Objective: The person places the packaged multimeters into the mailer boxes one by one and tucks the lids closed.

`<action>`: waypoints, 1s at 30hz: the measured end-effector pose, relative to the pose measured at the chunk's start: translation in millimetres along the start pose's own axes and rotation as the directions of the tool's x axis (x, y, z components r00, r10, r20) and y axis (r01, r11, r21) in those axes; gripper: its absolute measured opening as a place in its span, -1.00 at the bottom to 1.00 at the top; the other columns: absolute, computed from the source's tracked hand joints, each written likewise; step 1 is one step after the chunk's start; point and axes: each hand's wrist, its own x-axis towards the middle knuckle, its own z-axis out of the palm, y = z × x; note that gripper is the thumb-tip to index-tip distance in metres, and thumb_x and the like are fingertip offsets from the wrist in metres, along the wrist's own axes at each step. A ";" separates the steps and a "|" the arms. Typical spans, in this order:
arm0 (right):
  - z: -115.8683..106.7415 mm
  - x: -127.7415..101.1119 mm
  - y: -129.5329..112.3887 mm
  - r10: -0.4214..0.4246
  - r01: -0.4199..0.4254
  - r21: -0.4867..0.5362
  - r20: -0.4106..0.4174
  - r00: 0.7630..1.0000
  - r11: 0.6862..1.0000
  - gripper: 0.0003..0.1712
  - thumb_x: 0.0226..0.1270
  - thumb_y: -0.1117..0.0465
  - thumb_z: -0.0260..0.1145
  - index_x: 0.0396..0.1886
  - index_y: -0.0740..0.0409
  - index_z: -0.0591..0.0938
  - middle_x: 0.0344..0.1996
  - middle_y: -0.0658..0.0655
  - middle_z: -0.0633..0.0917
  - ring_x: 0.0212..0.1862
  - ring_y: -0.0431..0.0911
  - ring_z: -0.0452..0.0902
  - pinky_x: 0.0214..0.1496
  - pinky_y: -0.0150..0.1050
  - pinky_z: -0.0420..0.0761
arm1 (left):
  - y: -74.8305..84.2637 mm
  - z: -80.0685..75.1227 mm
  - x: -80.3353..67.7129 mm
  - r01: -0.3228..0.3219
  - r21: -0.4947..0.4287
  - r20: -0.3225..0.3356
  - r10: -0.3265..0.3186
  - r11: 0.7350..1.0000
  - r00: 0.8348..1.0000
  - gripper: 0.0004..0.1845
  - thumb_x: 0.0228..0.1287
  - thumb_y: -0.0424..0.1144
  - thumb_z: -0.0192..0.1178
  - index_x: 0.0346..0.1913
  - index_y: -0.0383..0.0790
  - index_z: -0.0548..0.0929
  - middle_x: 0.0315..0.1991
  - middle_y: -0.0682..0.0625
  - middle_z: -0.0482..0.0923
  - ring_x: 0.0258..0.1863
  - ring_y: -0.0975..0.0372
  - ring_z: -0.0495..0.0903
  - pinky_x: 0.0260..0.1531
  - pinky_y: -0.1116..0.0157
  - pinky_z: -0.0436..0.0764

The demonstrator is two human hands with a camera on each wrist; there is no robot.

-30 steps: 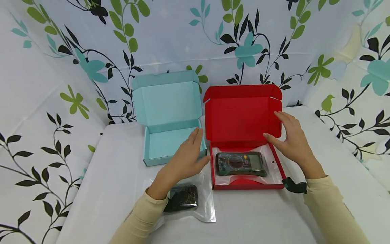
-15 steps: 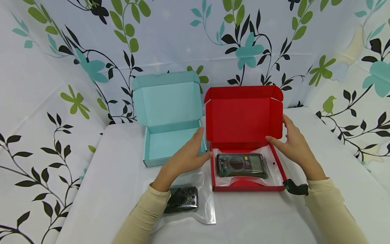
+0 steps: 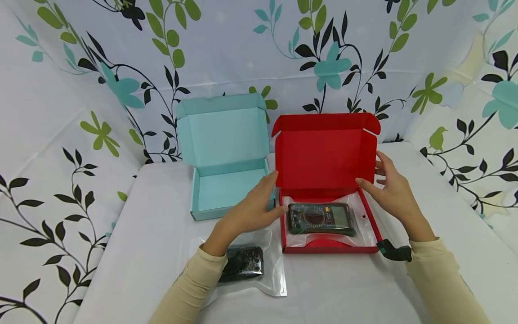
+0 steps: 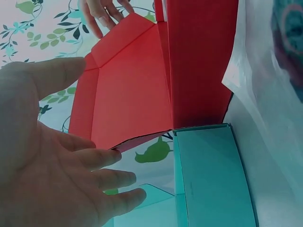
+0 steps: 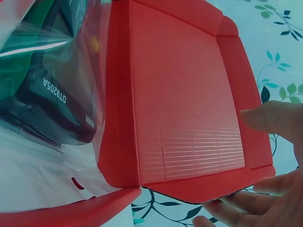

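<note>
A red cardboard box [image 3: 329, 249] stands with its lid [image 3: 325, 155] raised. Inside it lies a digital multimeter [image 3: 321, 219] in a clear plastic bag; DT9205A is printed on it in the right wrist view. My right hand [image 3: 390, 193] holds the lid's right edge, thumb in front and fingers partly hidden behind. At the lid's left edge, my left hand [image 3: 247, 211] has its fingers stretched out straight and its thumb apart, near the box's left wall. In the left wrist view its fingertips [image 4: 128, 198] overlap the lid's edge; whether they touch cannot be told.
A light-blue box [image 3: 230, 186] with raised lid stands left of the red one; its visible floor is bare. In front of it lies a second bagged dark meter [image 3: 244, 263], partly behind my left forearm. A patterned cloth [image 3: 226, 49] hangs behind the white table.
My right fingers have gone behind the red lid's right edge, and the lid has shifted slightly right. My left hand has moved right, towards the lid's left edge. Both meters stay put.
</note>
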 end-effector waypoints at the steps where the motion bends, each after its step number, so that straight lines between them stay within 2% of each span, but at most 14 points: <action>1: 0.1 -0.7 -0.4 -0.001 0.001 0.004 -0.001 1.000 1.000 0.14 0.41 0.02 0.45 0.72 0.09 -0.07 0.43 0.49 0.37 0.25 0.46 0.44 0.10 0.46 0.50 | 0.6 0.3 -0.4 0.008 0.003 0.000 -0.008 1.000 1.000 0.00 0.48 -0.05 0.25 0.68 -0.30 -0.16 0.67 -0.15 -0.13 0.62 0.03 -0.10 0.47 -0.04 0.15; 5: 0.8 -3.8 -2.8 -0.018 0.018 0.006 -0.009 1.000 1.000 0.13 0.41 0.04 0.45 0.72 0.09 -0.06 0.43 0.47 0.37 0.25 0.44 0.45 0.10 0.46 0.50 | 3.3 0.7 -2.2 0.031 0.003 0.010 -0.031 1.000 0.999 0.01 0.49 -0.01 0.23 0.68 -0.27 -0.18 0.67 -0.13 -0.13 0.62 -0.04 -0.11 0.46 -0.11 0.14; 12: 1.4 -8.1 -7.3 -0.042 0.042 -0.018 -0.019 0.999 0.999 0.10 0.42 0.06 0.44 0.71 0.09 -0.04 0.42 0.48 0.39 0.20 0.44 0.48 0.05 0.46 0.53 | 5.5 2.4 -4.9 0.026 0.000 0.010 -0.026 1.000 1.000 0.02 0.50 0.03 0.21 0.69 -0.26 -0.21 0.67 -0.17 -0.12 0.61 -0.15 -0.12 0.47 -0.18 0.09; 17: 0.9 -10.5 -8.8 -0.041 0.040 -0.031 -0.028 0.999 0.999 0.10 0.42 0.10 0.43 0.71 0.10 -0.05 0.41 0.49 0.41 0.18 0.45 0.49 0.00 0.42 0.57 | 6.8 4.0 -6.8 0.029 -0.004 0.005 -0.029 1.000 1.000 0.03 0.48 0.04 0.22 0.69 -0.24 -0.22 0.66 -0.21 -0.10 0.60 -0.20 -0.09 0.43 -0.23 0.12; 30: -3.5 -15.9 -9.3 -0.057 0.055 -0.038 -0.054 0.997 0.998 -0.02 0.45 0.23 0.37 0.69 0.16 0.04 0.33 0.52 0.48 0.15 0.44 0.52 -0.09 0.38 0.62 | 9.3 3.8 -8.9 0.049 -0.006 0.023 -0.049 0.999 0.999 0.03 0.49 0.08 0.17 0.69 -0.26 -0.23 0.66 -0.25 -0.14 0.61 -0.14 -0.12 0.46 -0.21 0.08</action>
